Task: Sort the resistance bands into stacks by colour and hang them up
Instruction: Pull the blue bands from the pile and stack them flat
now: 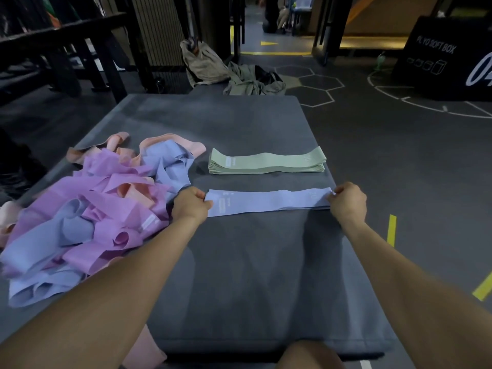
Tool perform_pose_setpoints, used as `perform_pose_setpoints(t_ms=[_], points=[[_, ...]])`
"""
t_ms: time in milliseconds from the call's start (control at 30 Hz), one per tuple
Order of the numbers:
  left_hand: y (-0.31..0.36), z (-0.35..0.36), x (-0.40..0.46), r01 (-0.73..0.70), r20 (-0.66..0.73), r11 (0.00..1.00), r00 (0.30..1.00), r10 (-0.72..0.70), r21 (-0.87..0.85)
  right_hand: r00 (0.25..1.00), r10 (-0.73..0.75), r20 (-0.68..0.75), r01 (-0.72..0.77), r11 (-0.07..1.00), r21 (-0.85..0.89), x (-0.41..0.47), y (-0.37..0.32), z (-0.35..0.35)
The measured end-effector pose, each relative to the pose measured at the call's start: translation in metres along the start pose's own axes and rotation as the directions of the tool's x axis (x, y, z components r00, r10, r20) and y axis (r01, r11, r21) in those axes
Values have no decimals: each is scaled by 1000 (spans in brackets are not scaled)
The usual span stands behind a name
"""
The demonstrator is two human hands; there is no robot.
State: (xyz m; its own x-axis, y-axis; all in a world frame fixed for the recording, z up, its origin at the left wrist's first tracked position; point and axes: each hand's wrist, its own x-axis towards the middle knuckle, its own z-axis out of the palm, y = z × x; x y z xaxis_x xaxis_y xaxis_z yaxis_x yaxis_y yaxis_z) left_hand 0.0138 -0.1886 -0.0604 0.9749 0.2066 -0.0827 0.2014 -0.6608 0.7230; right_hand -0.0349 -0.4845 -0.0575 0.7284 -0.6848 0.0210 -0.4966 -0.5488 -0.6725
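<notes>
Both hands (269, 203) pinch the blue band (269, 202), lying flat left-to-right.

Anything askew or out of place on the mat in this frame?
Nothing damaged. The green stack lies neat; the left hand and right hand pinch the blue band flat. Only the unsorted pile is tangled, partly overhanging the mat.

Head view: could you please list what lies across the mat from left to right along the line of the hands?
Unsorted pile of bands → left hand → blue band → right hand.
</notes>
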Motion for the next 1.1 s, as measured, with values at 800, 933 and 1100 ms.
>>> perform_pose_setpoints(t_ms=[800,933,1100], points=[[20,10,18,4,18,1000,1000,-5,23,996,-9,87,9,1000,-7,12,5,-16],[16,12,22,24,25,999,999,-24,28,995,-23,94,27,999,-39,11,6,-14],[15,9,22,-265,-66,948,958,280,176,932,-357,60,361,903,-233,-1,-8,-7]])
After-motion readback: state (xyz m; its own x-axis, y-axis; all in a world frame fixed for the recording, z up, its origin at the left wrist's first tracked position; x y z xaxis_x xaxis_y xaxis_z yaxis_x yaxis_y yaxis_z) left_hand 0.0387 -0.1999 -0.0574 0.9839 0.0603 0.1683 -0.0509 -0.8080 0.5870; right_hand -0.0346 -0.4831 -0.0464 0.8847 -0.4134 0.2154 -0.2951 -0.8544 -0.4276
